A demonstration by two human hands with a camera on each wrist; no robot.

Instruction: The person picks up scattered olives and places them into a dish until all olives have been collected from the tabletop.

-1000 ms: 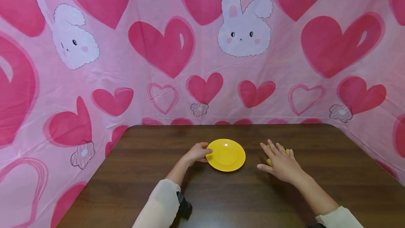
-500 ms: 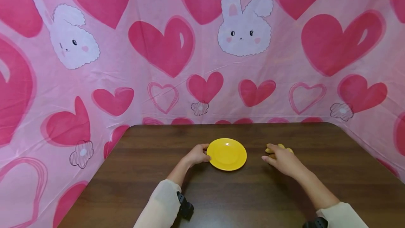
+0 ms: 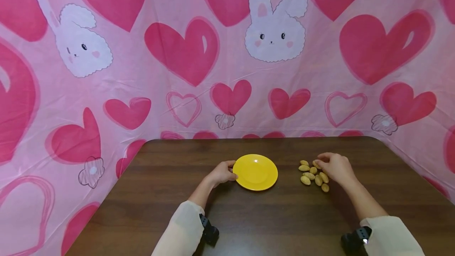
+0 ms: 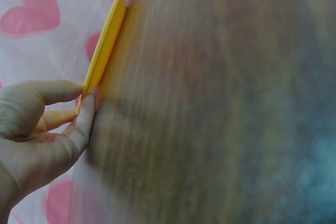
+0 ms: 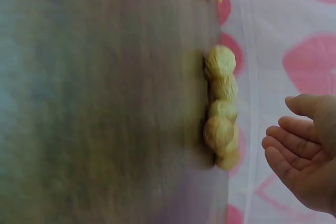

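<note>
A round yellow plate [image 3: 256, 173] lies on the dark wooden table. My left hand [image 3: 221, 172] pinches its left rim; in the left wrist view, thumb and fingers lie on either side of the plate's edge [image 4: 105, 45]. To the right of the plate is a loose cluster of tan, oval, rough-shelled nuts [image 3: 309, 176]. My right hand [image 3: 337, 168] hovers at the cluster's right side, its fingertips overlapping one nut in the head view. The right wrist view shows that hand [image 5: 310, 153] apart from the nuts [image 5: 220, 127], fingers loosely bent and holding nothing.
The brown table [image 3: 270, 220] has rounded far corners. Behind it hangs a pink cloth [image 3: 227, 62] printed with hearts and rabbits. A black wrist camera [image 3: 209, 230] sits on the left arm, another wrist camera [image 3: 355, 242] on the right.
My right hand, spread over the nuts a second ago, has lifted and shifted right and back, uncovering the cluster. My left hand stays at the plate, which has moved slightly right.
</note>
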